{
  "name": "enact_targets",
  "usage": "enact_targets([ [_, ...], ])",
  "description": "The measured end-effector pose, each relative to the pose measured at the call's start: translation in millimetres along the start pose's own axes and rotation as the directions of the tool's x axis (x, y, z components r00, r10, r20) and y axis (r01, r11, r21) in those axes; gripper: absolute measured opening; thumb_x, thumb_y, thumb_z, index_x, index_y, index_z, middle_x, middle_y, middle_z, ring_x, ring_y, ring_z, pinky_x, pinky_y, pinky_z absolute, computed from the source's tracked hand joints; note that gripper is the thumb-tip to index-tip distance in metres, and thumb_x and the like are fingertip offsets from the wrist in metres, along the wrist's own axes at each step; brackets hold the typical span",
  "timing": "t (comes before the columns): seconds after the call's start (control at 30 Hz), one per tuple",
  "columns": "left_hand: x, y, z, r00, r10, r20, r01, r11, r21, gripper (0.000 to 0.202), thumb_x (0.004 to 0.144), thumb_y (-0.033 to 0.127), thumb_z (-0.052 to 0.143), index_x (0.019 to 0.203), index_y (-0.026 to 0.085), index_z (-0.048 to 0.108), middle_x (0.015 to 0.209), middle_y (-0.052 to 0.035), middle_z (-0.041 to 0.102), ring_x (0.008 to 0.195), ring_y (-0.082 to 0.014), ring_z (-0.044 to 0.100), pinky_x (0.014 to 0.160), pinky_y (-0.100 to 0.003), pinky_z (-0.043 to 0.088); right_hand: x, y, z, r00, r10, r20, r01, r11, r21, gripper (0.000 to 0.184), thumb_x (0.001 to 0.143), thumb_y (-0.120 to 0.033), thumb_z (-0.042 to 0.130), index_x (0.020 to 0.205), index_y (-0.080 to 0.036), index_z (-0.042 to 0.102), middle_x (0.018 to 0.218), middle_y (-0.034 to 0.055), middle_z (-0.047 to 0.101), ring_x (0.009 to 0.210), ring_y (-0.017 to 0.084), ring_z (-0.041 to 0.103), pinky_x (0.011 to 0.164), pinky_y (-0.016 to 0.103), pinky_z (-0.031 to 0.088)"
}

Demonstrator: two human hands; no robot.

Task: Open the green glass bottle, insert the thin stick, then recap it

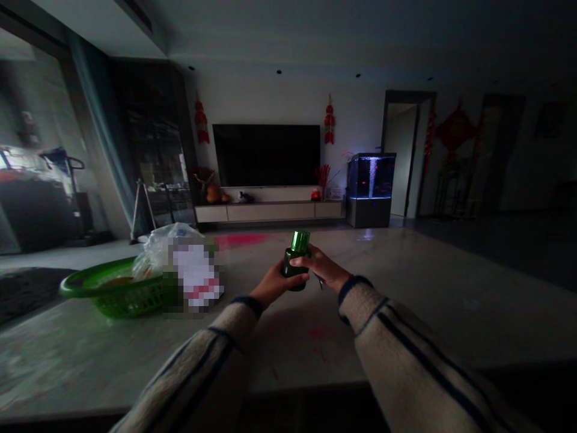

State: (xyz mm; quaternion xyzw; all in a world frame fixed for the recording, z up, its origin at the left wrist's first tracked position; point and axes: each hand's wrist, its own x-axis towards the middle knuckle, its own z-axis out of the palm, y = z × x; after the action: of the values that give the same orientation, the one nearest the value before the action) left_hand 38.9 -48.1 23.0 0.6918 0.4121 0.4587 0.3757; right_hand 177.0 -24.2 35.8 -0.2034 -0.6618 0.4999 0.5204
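A small dark green bottle (293,263) with a shiny green cap (300,241) is held up over the table, tilted slightly to the right. My left hand (276,284) grips its lower left side, with the thumb across the front. On the right side, my right hand (325,266) is also closed on the bottle, one finger or thumb lying over its front. The cap sits on the bottle, above both hands. Fingers behind the bottle are hidden. A thin dark thing shows just under my right hand; I cannot make out what it is.
On the left of the pale tabletop (406,307) stands a green plastic basket (130,297) with a clear plastic bag (157,249). A blurred white and red item (197,273) leans by it. Beyond are a television (265,155), a low cabinet (270,211) and a lit fish tank (371,177).
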Motion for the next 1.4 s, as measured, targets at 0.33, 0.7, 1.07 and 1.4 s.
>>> enact_targets([
  [0.33, 5.7, -13.9, -9.2, 0.999, 0.031, -0.027, -0.028, 0.994, 0.105, 0.058, 0.054, 0.037, 0.072, 0.103, 0.012, 0.053, 0.092, -0.0064, 0.063, 0.084, -0.0189, 0.059, 0.077, -0.033, 0.047, 0.9, -9.0, -10.9, 0.988, -0.027, -0.155, 0.019, 0.999, -0.050, 0.037, 0.066, -0.046, 0.059, 0.093, -0.021, 0.058, 0.104, 0.0039, 0.060, 0.102, 0.018, 0.052, 0.088, 0.033, 0.036],
  [0.7, 0.7, -17.4, -13.2, 0.997, -0.003, -0.071, 0.029, 0.925, 0.379, 0.055, 0.052, 0.038, 0.073, 0.096, 0.013, 0.053, 0.079, -0.0032, 0.062, 0.070, -0.0156, 0.058, 0.062, -0.028, 0.048, -5.8, -7.9, -15.8, 0.841, -0.399, -0.365, -0.194, 0.407, -0.892, 0.048, 0.078, -0.060, 0.035, 0.069, -0.019, 0.059, 0.057, 0.0015, 0.059, 0.059, 0.014, 0.055, 0.067, 0.029, 0.035],
  [1.07, -3.6, -13.9, -6.0, 1.000, 0.010, 0.028, -0.020, 0.908, 0.419, 0.052, 0.053, 0.038, 0.072, 0.094, 0.015, 0.050, 0.069, 0.0007, 0.061, 0.053, -0.0103, 0.056, 0.049, -0.021, 0.044, -12.5, -12.0, -4.2, 0.884, -0.383, -0.270, -0.229, 0.149, -0.962, 0.059, 0.076, -0.067, 0.029, 0.055, -0.019, 0.058, 0.054, 0.0044, 0.060, 0.054, 0.014, 0.053, 0.058, 0.027, 0.027],
  [1.4, -5.8, -6.7, -6.2, 0.998, -0.003, 0.069, -0.024, 0.919, 0.393, 0.053, 0.053, 0.040, 0.070, 0.095, 0.015, 0.049, 0.070, 0.0003, 0.060, 0.053, -0.0108, 0.056, 0.049, -0.023, 0.045, -12.9, -13.3, -6.5, 0.900, -0.367, -0.235, -0.129, 0.291, -0.948, 0.054, 0.079, -0.060, 0.033, 0.051, -0.019, 0.052, 0.048, -0.0006, 0.053, 0.050, 0.010, 0.047, 0.065, 0.025, 0.030],
])
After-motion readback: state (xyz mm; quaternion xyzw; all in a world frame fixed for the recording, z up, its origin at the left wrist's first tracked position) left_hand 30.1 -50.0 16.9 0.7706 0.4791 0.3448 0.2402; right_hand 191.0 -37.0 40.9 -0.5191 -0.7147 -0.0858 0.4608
